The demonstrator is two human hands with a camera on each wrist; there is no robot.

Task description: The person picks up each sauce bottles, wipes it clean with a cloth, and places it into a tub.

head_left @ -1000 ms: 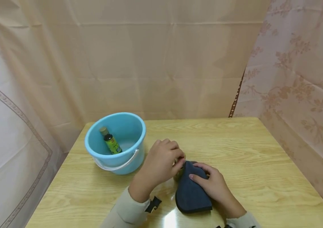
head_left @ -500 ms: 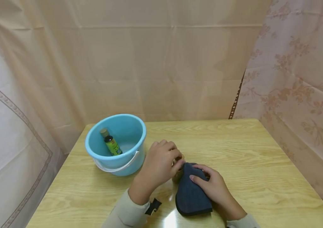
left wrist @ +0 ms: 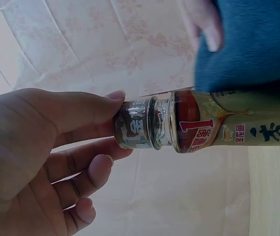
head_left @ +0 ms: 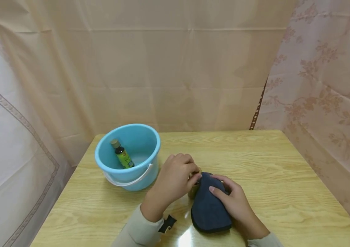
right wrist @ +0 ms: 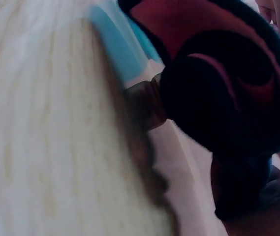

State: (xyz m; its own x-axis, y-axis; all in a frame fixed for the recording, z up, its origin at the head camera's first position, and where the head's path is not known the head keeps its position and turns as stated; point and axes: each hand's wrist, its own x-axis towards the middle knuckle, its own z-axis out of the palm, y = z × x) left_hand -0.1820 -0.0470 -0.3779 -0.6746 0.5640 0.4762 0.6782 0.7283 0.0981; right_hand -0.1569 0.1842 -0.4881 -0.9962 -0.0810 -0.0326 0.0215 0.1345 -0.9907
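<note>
My left hand (head_left: 175, 178) pinches the cap (left wrist: 136, 125) of a glass bottle (left wrist: 238, 120) between thumb and forefinger. Red-brown liquid shows below the neck of this bottle, above a gold-green label; its lower part runs out of the left wrist view. My right hand (head_left: 233, 200) holds a folded dark blue cloth (head_left: 209, 210) against the bottle, thumb on top. In the head view the cloth and my left hand hide most of the bottle. Reddish inner folds of the cloth appear in the right wrist view, which is dark and blurred.
Left of my hands a light blue bucket (head_left: 144, 181) with a white handle (head_left: 137, 179) stands on the wooden table (head_left: 270, 192). Inside it leans a small dark bottle (head_left: 124, 157) with a green label. Curtains (head_left: 175, 79) hang behind the table and at both sides.
Both hands keep their places at the bottle. The cloth's upper end and my right thumb have shifted slightly. The head view has drifted a little.
</note>
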